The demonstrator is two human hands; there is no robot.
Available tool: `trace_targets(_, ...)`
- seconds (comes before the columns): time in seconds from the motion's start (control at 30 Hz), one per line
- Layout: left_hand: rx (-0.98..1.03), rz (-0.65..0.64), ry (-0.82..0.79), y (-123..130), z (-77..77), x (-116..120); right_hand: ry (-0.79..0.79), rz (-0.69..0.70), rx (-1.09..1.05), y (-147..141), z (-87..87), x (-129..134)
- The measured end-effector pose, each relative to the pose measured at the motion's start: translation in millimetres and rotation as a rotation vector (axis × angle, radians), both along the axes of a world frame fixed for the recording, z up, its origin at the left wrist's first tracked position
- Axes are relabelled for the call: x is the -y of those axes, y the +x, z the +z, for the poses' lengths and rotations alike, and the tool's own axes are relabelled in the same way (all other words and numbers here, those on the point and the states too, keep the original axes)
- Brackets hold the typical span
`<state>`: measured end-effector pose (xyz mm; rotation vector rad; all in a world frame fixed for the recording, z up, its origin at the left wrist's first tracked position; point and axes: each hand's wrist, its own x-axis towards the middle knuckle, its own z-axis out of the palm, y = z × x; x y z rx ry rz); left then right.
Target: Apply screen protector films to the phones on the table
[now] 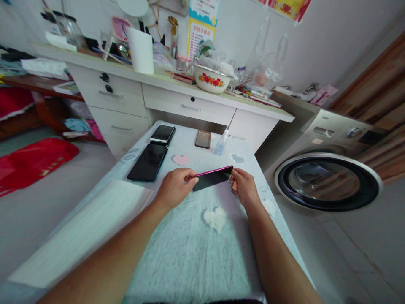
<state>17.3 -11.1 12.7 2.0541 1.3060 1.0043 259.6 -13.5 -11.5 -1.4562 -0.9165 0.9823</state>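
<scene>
A smartphone [212, 180] with a dark screen and a magenta edge is held tilted above the cloth-covered table [190, 249]. My left hand [177, 185] pinches its left end between thumb and fingers. At the opposite end, my right hand [244, 185] has closed fingers on the phone's corner. A small orange-brown object [234, 187] shows beneath those right fingers; its kind is unclear, and part of it is hidden. Beyond the phone stand a clear spray bottle [220, 143] and, lying flat, a brownish phone case [203, 139].
To the left lie a large black phone or tablet [148, 162], a white-edged phone [162, 133] and a long pale sheet [85, 232]. A cluttered desk with drawers [190, 103] borders the far side, holding a floral bowl [212, 79]. On the right stands a washing machine [329, 169].
</scene>
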Motion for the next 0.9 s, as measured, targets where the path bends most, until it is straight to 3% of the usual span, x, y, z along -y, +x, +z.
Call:
trace_targets(0.37, 0.104, 0.032, -0.175, 0, -8.3, -6, -0.049, 0.001, 0.056, 2, 7.3, 2)
trace_targets(0.63, 0.104, 0.059, -0.166, 0, -18.3, -13, -0.167, 0.075, 0.286, 3, 7.5, 4)
trace_targets(0.8, 0.084, 0.075, -0.179, -1, -21.5, -15, -0.128, 0.059, 0.395, 8, 1.0, 0)
trace_targets(0.9, 0.064, 0.093, -0.176, -1, -23.5, -17, 0.002, 0.059, 0.576, 8, -0.1, 1)
